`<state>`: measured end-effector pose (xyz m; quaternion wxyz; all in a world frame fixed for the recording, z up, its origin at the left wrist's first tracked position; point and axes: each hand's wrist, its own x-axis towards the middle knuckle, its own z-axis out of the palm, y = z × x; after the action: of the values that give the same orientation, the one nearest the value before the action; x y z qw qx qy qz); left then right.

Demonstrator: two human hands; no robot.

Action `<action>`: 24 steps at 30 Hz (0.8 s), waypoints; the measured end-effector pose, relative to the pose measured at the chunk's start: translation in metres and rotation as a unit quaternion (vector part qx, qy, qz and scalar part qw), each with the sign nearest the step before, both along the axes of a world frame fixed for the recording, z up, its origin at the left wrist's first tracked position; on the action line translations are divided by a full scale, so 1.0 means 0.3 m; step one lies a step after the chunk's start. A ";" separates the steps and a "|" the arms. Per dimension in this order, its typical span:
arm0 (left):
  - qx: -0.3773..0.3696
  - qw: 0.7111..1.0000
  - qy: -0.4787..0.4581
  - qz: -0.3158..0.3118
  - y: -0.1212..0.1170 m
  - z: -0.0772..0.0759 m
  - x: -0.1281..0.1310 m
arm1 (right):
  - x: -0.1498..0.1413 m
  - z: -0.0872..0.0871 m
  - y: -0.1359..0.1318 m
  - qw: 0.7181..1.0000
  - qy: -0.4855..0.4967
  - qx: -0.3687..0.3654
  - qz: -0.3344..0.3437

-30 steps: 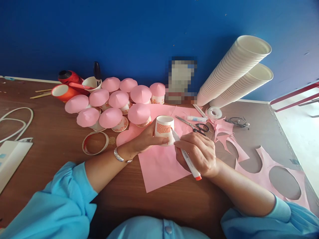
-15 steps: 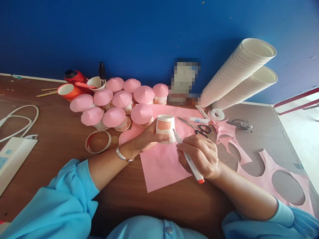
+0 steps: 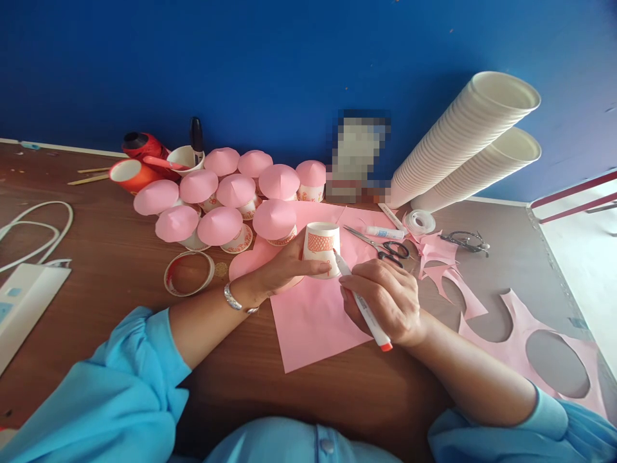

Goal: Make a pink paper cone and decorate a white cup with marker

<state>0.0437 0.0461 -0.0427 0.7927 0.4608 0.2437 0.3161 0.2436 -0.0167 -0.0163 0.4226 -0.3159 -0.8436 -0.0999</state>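
My left hand point(image 3: 282, 267) is wrapped round a white paper cup point(image 3: 322, 231), its thumb across the front. The cup is upside down, with an orange-red crosshatched band and a small orange figure drawn on its side. Between the fingers of my right hand point(image 3: 388, 299) is a white marker point(image 3: 369, 318) with an orange-red end, its tip at the right side of the cup. Under both hands lies a pink paper sheet point(image 3: 321, 328). Just behind the left hand stand several decorated cups with pink paper cone tops point(image 3: 274, 218).
Scissors point(image 3: 380, 244), a glue stick point(image 3: 384, 232) and clear tape point(image 3: 419, 222) lie right of the cup. Two tall stacks of paper cups point(image 3: 463, 132) lean by the blue wall. Pink paper scraps point(image 3: 525, 321) spread right. A tape ring point(image 3: 189, 273) and power strip point(image 3: 33, 292) are left.
The marker and right hand have shifted slightly left and up along the cup. The left hand keeps its hold on the cup. The view has moved a little.
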 end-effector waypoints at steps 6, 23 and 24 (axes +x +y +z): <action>-0.005 1.000 0.007 -0.001 -0.003 -0.006 -0.004 | -0.002 -0.006 0.001 1.000 0.000 0.000 0.002; 0.028 0.999 0.036 0.015 -0.002 -0.042 -0.005 | -0.002 0.002 0.001 1.000 -0.004 -0.006 0.005; 0.031 0.999 0.038 0.014 -0.002 -0.044 -0.006 | -0.002 0.002 0.000 1.000 -0.004 -0.007 0.008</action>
<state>0.0419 0.0455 -0.0560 0.7637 0.4935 0.2698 0.3171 0.2429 -0.0166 -0.0157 0.4179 -0.3122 -0.8482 -0.0915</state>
